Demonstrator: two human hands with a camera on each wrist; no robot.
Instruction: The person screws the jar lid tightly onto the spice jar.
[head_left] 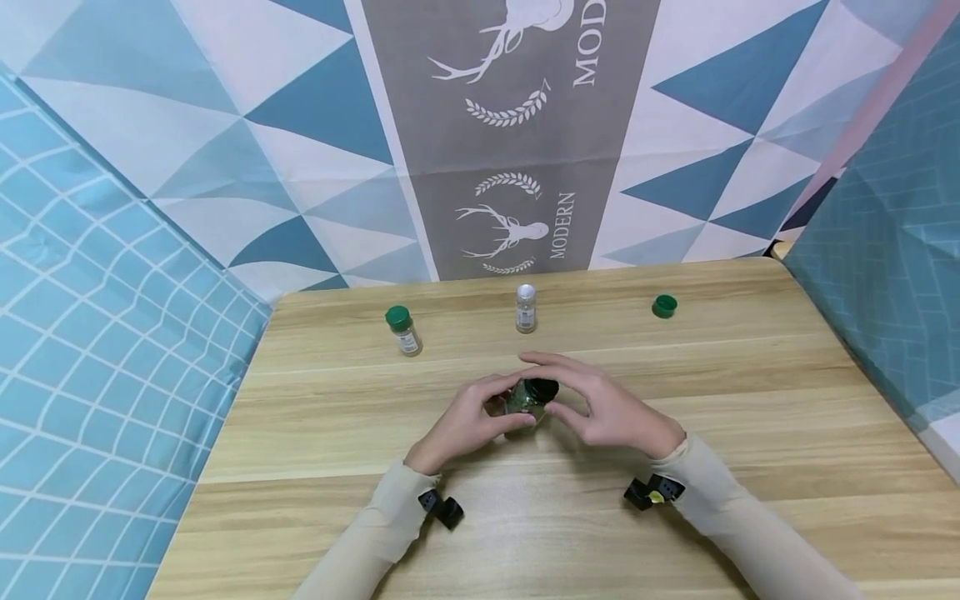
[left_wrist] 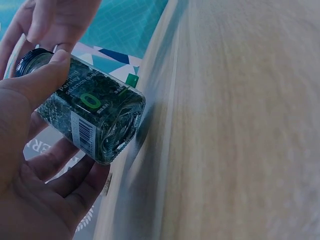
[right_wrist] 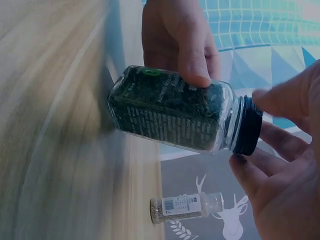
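Observation:
A square glass jar of dried parsley (left_wrist: pixel 92 107) with a black lid (right_wrist: pixel 248 126) is held tilted above the table. My left hand (head_left: pixel 471 418) grips its body, the thumb lying across the printed label in the left wrist view. My right hand (head_left: pixel 600 402) has its thumb and fingers curled round the black lid, with fingertips at the lid's edge in the right wrist view. From the head, both hands hide much of the jar (head_left: pixel 531 395).
Behind the hands stand a small spice bottle with a green cap (head_left: pixel 398 317) and a clear-topped spice bottle (head_left: pixel 526 309). A loose green cap (head_left: pixel 664 306) lies at the back right of the wooden table (head_left: pixel 315 433). Patterned cloth (head_left: pixel 135 108) hangs behind.

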